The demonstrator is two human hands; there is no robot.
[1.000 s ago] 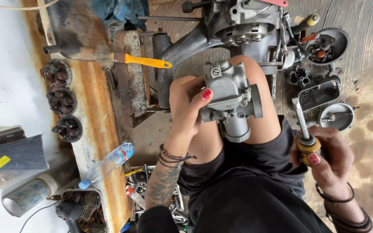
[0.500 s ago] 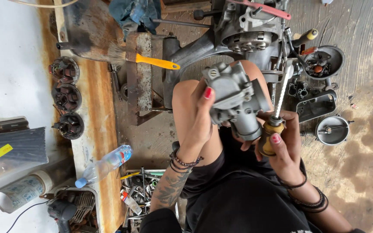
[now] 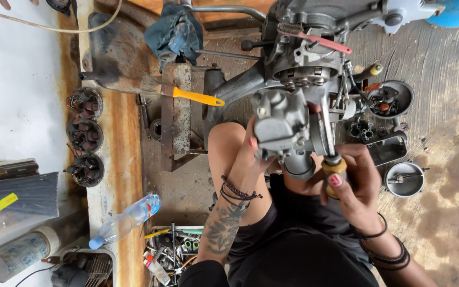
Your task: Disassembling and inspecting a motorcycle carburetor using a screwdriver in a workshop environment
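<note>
A stained concrete floor (image 3: 452, 106) runs beside a rusty ledge (image 3: 123, 159). At the left, a plastic bottle (image 3: 126, 220) lies above a tray of tools (image 3: 173, 250). The left hand (image 3: 248, 154) grips a grey metal carburetor (image 3: 282, 125) over the knee, fingers closed around its left side. The right hand (image 3: 354, 183) clasps a yellow-handled screwdriver (image 3: 331, 154), its shaft against the carburetor's right side. Farther right, a round metal bowl (image 3: 405, 179) holds small parts.

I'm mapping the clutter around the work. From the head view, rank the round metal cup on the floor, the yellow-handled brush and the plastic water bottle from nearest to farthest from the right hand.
From the right hand, which grips a screwdriver:
1. Round metal cup, on the floor just beside that hand.
2. Yellow-handled brush, across the grey engine part, on the rusty ledge.
3. Plastic water bottle, farthest, by the tool tray.
</note>
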